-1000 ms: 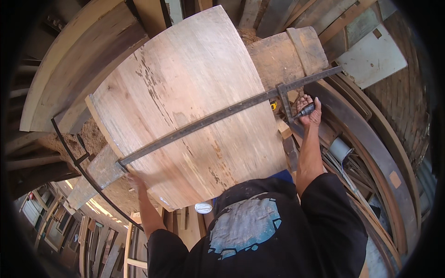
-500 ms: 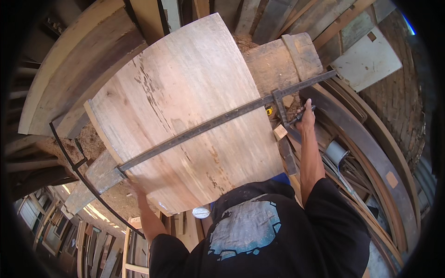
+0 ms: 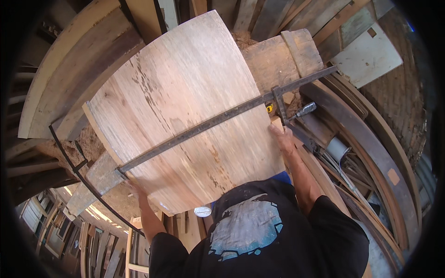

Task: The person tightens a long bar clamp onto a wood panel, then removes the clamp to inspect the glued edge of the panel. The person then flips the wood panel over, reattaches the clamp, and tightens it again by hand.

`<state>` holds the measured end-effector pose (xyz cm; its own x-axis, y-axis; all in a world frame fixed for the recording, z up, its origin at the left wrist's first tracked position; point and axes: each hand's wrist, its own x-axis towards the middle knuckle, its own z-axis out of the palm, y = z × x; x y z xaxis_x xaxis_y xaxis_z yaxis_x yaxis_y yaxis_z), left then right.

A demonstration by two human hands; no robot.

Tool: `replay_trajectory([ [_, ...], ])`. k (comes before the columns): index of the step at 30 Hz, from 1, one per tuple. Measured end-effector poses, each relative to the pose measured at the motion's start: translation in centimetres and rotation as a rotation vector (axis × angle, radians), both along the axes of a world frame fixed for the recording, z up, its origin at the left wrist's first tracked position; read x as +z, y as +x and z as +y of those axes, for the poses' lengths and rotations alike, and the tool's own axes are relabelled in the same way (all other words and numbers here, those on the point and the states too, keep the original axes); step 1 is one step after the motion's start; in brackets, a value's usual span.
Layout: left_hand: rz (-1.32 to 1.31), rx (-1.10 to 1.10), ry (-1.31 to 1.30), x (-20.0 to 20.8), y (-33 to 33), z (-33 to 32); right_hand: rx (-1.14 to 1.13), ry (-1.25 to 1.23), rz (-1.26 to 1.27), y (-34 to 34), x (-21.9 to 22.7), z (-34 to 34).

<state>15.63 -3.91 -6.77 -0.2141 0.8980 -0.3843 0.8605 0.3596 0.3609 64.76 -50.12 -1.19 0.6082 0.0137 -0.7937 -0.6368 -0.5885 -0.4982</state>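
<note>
We saw both bare forearms reaching up and away from the body, one to each side of a broad wooden panel that filled the middle of the view. The right hand was stretched forward at the panel's right edge, its fingers laid against the wood just below the sliding jaw and screw handle of a long metal bar clamp; it pressed the edge rather than closed around anything, and it was not on the handle. The left hand sat at the panel's lower left edge, close to the clamp's fixed end, fingers curled up against or under the wood; we could not tell how tightly it gripped, since the panel hid most of it. The panel was pale and glued up from several boards, its grain running lengthwise, with darker streaks and worn patches along the seams. It rested tilted on a heavy timber beam that ran beneath it from lower left to upper right. The clamp crossed its face on a diagonal, from the lower left edge to the right edge. Stacked planks and curved wooden strips lay all around.
</note>
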Motion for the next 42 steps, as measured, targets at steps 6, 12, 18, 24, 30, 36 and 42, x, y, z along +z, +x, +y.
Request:
replay_trajectory([
  [6,0.087,-0.038,0.017,-1.7,-4.1,1.6,-0.214,0.580,0.374,0.4,-2.8,-4.6],
  [12,0.055,-0.100,0.099,0.5,1.2,-0.1,-0.104,0.425,0.393,0.8,-2.5,-6.1],
  [18,0.196,-0.085,0.114,1.2,0.7,-0.2,-0.685,0.725,0.124,7.9,-3.9,-10.8],
  [24,0.285,-0.012,0.112,2.0,3.1,-0.4,-0.918,0.851,0.053,12.0,-7.7,-9.0],
  [30,0.306,-0.072,0.088,2.6,4.1,-1.0,-0.934,0.380,-0.226,12.0,-6.6,-5.9],
  [36,0.292,-0.039,0.004,2.2,2.9,-0.1,-0.793,-0.232,-0.451,12.4,-7.9,-6.0],
  [42,0.211,-0.054,0.001,2.0,0.2,0.2,0.352,-0.807,-1.035,13.0,-0.6,-3.9],
])
